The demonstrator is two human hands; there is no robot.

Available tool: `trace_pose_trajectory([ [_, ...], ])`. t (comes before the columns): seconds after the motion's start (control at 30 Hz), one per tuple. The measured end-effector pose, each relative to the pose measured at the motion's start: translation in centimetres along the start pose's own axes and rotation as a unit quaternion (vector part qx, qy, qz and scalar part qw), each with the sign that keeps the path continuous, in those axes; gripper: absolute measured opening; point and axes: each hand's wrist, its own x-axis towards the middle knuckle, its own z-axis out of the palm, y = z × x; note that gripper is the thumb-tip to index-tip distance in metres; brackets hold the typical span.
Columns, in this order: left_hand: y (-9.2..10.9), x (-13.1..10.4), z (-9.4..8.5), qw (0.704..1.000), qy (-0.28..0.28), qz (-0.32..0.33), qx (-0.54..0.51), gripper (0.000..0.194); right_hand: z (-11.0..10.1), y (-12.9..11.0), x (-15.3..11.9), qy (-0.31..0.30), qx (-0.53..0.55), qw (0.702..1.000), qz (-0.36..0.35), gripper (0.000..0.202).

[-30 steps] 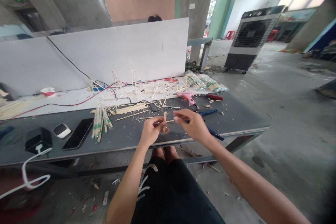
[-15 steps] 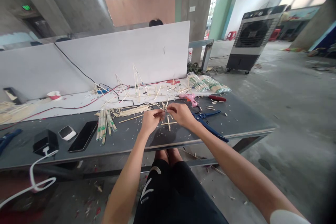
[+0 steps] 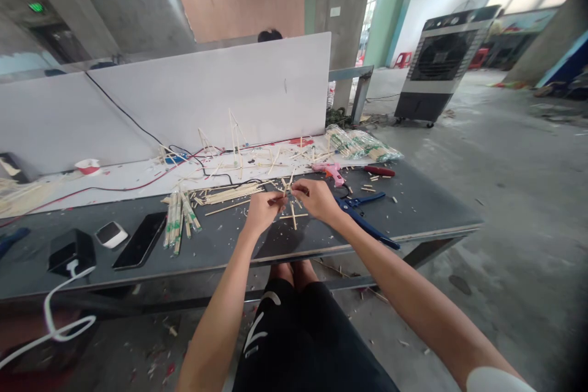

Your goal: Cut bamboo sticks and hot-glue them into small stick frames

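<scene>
Over the near part of the dark table, my left hand (image 3: 263,213) and my right hand (image 3: 318,198) meet, both with fingertips pinched. Between them is a small frame of thin wooden sticks (image 3: 294,215), with pieces sticking up and down. Each hand grips part of it; the fingers hide the exact joint. Just beyond my right hand lies a pink glue gun (image 3: 332,171). A blue-handled cutting tool (image 3: 367,220) rests to the right of that hand. Loose wooden sticks (image 3: 234,193) are piled beyond my left hand.
Green-banded stick bundles (image 3: 177,220), a black phone (image 3: 141,240) and a charger block (image 3: 71,251) lie left. Stick models (image 3: 236,141) stand before a white panel (image 3: 206,92). Bagged sticks (image 3: 362,144) and a red-handled tool (image 3: 380,171) are at right. Cables cross the back.
The view has shifted slightly, so most things on the left appear a little further left. Both hands stay together, still pinching the stick frame, with only slight movement.
</scene>
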Motion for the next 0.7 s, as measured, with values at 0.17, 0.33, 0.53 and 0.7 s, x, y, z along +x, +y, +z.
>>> trace_pose_trajectory([
  [0.17,-0.34,0.26,0.24,1.000,0.003,0.005,0.002,0.023,-0.08,-0.07,0.15,-0.003,-0.014,1.000,0.003,0.012],
  [0.33,-0.58,0.51,0.35,1.000,0.004,0.001,-0.017,0.024,-0.32,-0.32,0.30,-0.002,-0.012,1.000,-0.003,0.010],
  [0.53,-0.42,0.29,0.35,1.000,0.012,0.005,-0.018,0.024,-0.63,-0.60,0.43,0.001,-0.010,1.000,-0.009,0.011],
  [0.7,-0.09,-0.11,0.31,1.000,0.016,0.012,0.000,0.023,-0.76,-0.71,0.28,0.001,-0.008,1.000,-0.011,0.012],
])
